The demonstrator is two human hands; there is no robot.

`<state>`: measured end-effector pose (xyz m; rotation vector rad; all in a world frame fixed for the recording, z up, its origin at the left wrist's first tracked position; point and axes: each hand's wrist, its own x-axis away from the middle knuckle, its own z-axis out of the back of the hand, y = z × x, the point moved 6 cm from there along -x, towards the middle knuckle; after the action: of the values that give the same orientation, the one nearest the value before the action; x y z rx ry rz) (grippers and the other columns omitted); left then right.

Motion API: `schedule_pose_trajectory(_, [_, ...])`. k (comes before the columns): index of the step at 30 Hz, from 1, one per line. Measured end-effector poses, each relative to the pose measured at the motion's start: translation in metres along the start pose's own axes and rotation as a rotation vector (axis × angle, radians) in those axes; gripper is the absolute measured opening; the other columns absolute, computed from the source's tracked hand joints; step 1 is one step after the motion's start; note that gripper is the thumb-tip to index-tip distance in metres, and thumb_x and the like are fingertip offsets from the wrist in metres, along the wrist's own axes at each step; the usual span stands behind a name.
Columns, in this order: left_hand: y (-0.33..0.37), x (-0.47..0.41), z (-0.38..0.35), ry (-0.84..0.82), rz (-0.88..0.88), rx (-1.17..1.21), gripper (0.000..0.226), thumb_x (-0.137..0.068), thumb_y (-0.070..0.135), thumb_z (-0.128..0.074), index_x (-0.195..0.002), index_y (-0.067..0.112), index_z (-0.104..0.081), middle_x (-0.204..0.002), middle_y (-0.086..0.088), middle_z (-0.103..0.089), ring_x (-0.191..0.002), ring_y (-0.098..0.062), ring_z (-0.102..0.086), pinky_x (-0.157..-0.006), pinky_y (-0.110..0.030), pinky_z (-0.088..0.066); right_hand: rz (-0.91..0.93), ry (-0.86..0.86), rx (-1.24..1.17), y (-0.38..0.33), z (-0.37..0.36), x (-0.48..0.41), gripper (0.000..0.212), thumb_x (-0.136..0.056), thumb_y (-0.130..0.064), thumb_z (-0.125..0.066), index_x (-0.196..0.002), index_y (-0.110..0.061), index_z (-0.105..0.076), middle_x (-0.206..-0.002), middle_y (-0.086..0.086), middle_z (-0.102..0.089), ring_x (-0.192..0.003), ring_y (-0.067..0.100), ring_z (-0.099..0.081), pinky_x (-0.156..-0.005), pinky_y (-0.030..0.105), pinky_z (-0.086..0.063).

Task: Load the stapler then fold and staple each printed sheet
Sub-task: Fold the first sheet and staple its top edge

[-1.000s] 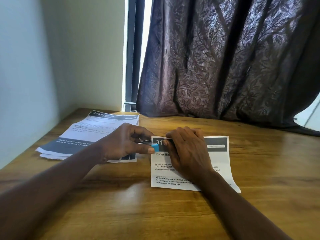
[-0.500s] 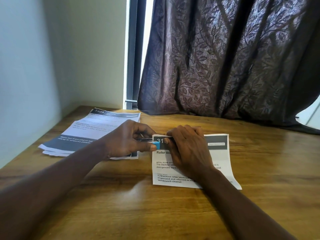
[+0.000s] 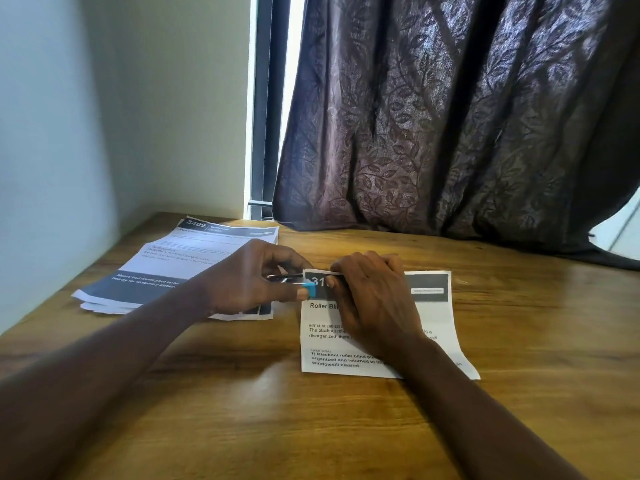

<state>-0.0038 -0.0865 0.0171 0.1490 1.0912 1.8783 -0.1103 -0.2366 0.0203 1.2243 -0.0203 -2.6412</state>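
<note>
From my feed, the left hand (image 3: 249, 280) is curled tight around a small stapler (image 3: 309, 290). The thumb presses along its near side and the fingers wrap over the top, so I can see only a blue end cap and a sliver of bright metal. The blue tip sits right at the upper left corner of the folded sheet (image 3: 434, 327), touching or overlapping its edge, but I cannot tell whether paper is actually between the stapler's arms.

The right hand (image 3: 372, 299) lies on that sheet. Its fingers bend over the top edge and its thumb presses on the dark header band beside the number, pinching the corner just next to the stapler. The palm and wrist cover the middle of the page, cutting off most of the printed lines, and I can read only "Roller Bli" and fragments below it.

The sheet lies flat on the wooden table (image 3: 346, 427), near the front centre. A stack of printed sheets (image 3: 194, 254) lies to the left, its near right corner hidden behind the left hand. A dark patterned curtain (image 3: 450, 116) hangs behind, its hem resting on the tabletop.
</note>
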Motion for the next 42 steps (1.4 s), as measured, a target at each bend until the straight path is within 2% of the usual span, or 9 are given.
schedule_pose_trajectory(8, [0.004,0.006,0.037,0.296,-0.105,-0.275,0.04,-0.081,0.035,-0.082,-0.118,0.024,-0.074,-0.106,0.013,-0.073,-0.097,-0.006,-0.069,-0.089,-0.033,-0.06,-0.055,0.014,-0.04,0.004,-0.001,0.0,0.018,-0.103,-0.034,-0.043,-0.102,-0.021,-0.056,-0.093,-0.002,-0.061,-0.085,0.021,-0.054,-0.081,0.043,-0.041])
schedule_pose_trajectory(11, [-0.012,0.006,0.032,0.193,-0.03,-0.446,0.043,-0.083,0.037,-0.082,-0.124,0.027,-0.072,-0.106,0.015,-0.069,-0.096,-0.002,-0.064,-0.091,-0.031,-0.056,-0.06,0.016,-0.047,0.005,-0.001,0.0,0.017,-0.104,-0.033,-0.043,-0.101,-0.021,-0.055,-0.093,-0.002,-0.061,-0.084,0.02,-0.053,-0.081,0.044,-0.043])
schedule_pose_trajectory(15, [-0.022,0.005,0.018,0.031,0.049,-0.538,0.044,-0.087,0.039,-0.079,-0.128,0.029,-0.069,-0.106,0.023,-0.062,-0.094,0.005,-0.059,-0.079,-0.006,-0.043,-0.061,0.007,-0.055,0.005,-0.002,0.002,0.015,-0.104,-0.033,-0.044,-0.102,-0.022,-0.054,-0.092,-0.002,-0.06,-0.083,0.019,-0.053,-0.082,0.044,-0.043])
schedule_pose_trajectory(20, [-0.017,0.009,0.016,0.079,0.022,-0.617,0.053,-0.086,0.057,-0.071,-0.134,0.037,-0.063,-0.118,0.02,-0.063,-0.103,0.0,-0.059,-0.082,-0.019,-0.047,-0.066,0.013,-0.073,0.006,-0.002,0.002,0.013,-0.104,-0.033,-0.046,-0.103,-0.022,-0.053,-0.092,-0.002,-0.06,-0.083,0.018,-0.052,-0.083,0.043,-0.043])
schedule_pose_trajectory(24, [0.01,0.015,0.007,0.194,-0.121,-0.36,0.066,-0.082,0.081,-0.053,-0.123,0.032,-0.07,-0.108,0.021,-0.074,-0.097,-0.001,-0.067,-0.071,-0.009,-0.048,-0.09,0.058,-0.088,0.006,0.004,0.002,0.018,-0.104,-0.034,-0.043,-0.102,-0.021,-0.054,-0.092,-0.001,-0.06,-0.083,0.018,-0.052,-0.083,0.043,-0.043])
schedule_pose_trajectory(27, [0.032,0.015,-0.012,0.149,-0.135,-0.18,0.037,-0.092,0.056,-0.064,-0.108,0.024,-0.074,-0.096,0.019,-0.079,-0.089,-0.006,-0.073,-0.065,-0.016,-0.053,-0.091,0.122,-0.084,0.007,0.013,0.001,0.015,-0.103,-0.03,-0.046,-0.1,-0.019,-0.056,-0.091,0.0,-0.059,-0.082,0.019,-0.052,-0.08,0.045,-0.043])
schedule_pose_trajectory(32, [0.029,0.017,-0.019,0.255,-0.014,-0.001,0.003,-0.094,0.018,-0.071,-0.096,0.015,-0.072,-0.092,0.003,-0.082,-0.086,-0.016,-0.078,-0.072,-0.05,-0.064,-0.127,0.242,0.022,0.009,0.034,0.004,0.018,-0.101,-0.035,-0.053,-0.109,-0.021,-0.061,-0.104,-0.001,-0.061,-0.098,0.02,-0.055,-0.093,0.046,-0.041])
schedule_pose_trajectory(37, [0.024,0.025,-0.016,0.386,0.068,0.201,0.006,-0.095,0.012,-0.068,-0.1,0.008,-0.069,-0.093,0.003,-0.082,-0.09,-0.019,-0.079,-0.071,-0.038,-0.066,-0.473,0.471,0.089,0.041,0.072,0.022,0.041,-0.097,-0.041,-0.057,-0.134,-0.024,-0.055,-0.134,0.003,-0.055,-0.128,0.023,-0.046,-0.105,0.047,-0.031])
schedule_pose_trajectory(42, [0.022,0.029,-0.019,0.45,0.092,0.308,0.007,-0.095,0.01,-0.068,-0.1,0.007,-0.071,-0.09,-0.007,-0.081,-0.084,-0.028,-0.079,-0.076,-0.055,-0.064,-0.898,0.567,-0.175,0.081,0.086,0.063,0.046,-0.1,-0.042,-0.053,-0.141,-0.024,-0.047,-0.131,0.0,-0.059,-0.114,0.02,-0.055,-0.096,0.045,-0.045])
